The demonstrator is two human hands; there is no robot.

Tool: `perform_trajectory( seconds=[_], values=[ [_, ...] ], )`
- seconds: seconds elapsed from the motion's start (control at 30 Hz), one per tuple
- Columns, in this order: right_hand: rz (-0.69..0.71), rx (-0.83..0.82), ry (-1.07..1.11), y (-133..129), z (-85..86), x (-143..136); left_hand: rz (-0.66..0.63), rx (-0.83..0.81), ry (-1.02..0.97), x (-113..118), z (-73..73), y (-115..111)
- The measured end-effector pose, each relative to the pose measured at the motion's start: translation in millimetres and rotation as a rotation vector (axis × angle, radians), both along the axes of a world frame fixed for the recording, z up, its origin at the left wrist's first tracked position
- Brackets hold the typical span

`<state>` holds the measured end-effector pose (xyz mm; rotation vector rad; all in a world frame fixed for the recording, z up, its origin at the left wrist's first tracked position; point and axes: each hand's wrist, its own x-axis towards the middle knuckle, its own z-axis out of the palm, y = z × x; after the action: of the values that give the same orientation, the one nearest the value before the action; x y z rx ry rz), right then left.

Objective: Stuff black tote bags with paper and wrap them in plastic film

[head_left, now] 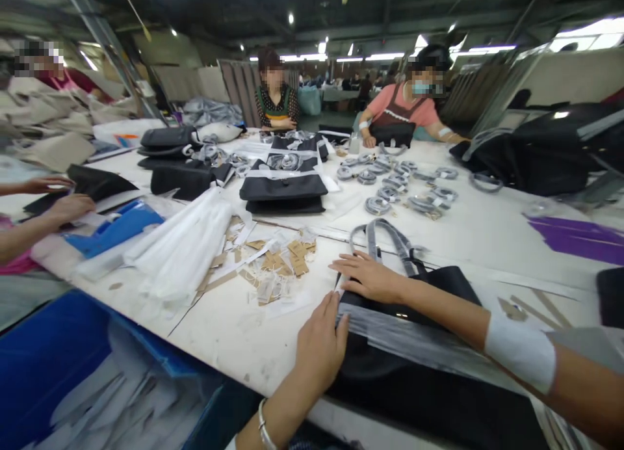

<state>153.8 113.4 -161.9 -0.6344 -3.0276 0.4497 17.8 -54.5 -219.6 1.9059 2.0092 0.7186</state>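
Observation:
A black handbag (409,372) lies flat on the table before me, with a clear plastic strip (414,330) across it. Its grey-wrapped handles (390,238) rise at the far side. My right hand (373,277) rests palm down on the bag's upper left corner, fingers stretched out. At the bag's left edge is my left hand (319,339), its fingers extended against the edge and the thumb apart over the bag. A white edge of wrapping (341,283) shows between the two hands.
Brown tags (292,258) lie left of the bag, beside white plastic sleeves (188,242). Coiled grey straps (387,193) and stacked black bags (283,188) sit farther back. A blue bin (43,365) stands below the table edge. Co-workers sit across; another person's hands (73,209) are at left.

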Motion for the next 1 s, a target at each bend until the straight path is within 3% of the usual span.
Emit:
perform_trajectory(
  seconds=[0.07, 0.17, 0.23, 0.33, 0.43, 0.5, 0.6, 0.67, 0.73, 0.8, 0.9, 1.0],
  values=[
    [-0.104, 0.073, 0.096, -14.0, 17.9, 23.0, 0.015, 0.034, 0.009, -1.2, 0.7, -2.9],
    [-0.293, 0.235, 0.195, -54.7, 32.4, 84.7, 0.041, 0.106, 0.013, -1.1, -0.9, -9.8],
    [-0.398, 0.345, 0.19, -87.1, 24.0, 126.0, 0.052, 0.153, 0.019, -0.3, -5.3, -14.1],
    [-0.43, 0.419, 0.095, -121.9, -9.8, 162.0, 0.06, 0.188, 0.036, -1.2, -12.7, -18.5],
    [-0.413, 0.428, 0.061, -128.8, -42.6, 164.5, 0.039, 0.158, 0.084, -5.5, -10.7, -19.4],
    [-0.422, 0.417, 0.06, -124.4, -53.1, 158.0, 0.016, 0.126, 0.158, -6.8, 1.8, -16.6],
    [-0.423, 0.389, 0.05, -119.1, -52.7, 151.0, -0.048, 0.173, 0.31, 1.1, 35.3, -4.3],
    [-0.418, 0.36, 0.046, -119.0, -46.5, 150.0, -0.204, 0.226, 0.379, 12.0, 57.3, 9.7],
    [-0.412, 0.311, 0.054, -119.3, -38.4, 150.9, -0.395, 0.217, 0.418, 21.5, 68.3, 25.8],
    [-0.398, 0.269, 0.081, -117.8, -30.7, 153.1, -0.469, 0.14, 0.446, 24.0, 64.0, 40.2],
    [-0.419, 0.341, 0.147, -111.4, -28.0, 157.9, -0.373, -0.003, 0.437, 15.0, 38.2, 51.9],
    [-0.607, 0.503, 0.217, -103.5, -39.8, 162.2, -0.288, -0.003, 0.422, 5.9, 16.5, 52.3]
  ],
)
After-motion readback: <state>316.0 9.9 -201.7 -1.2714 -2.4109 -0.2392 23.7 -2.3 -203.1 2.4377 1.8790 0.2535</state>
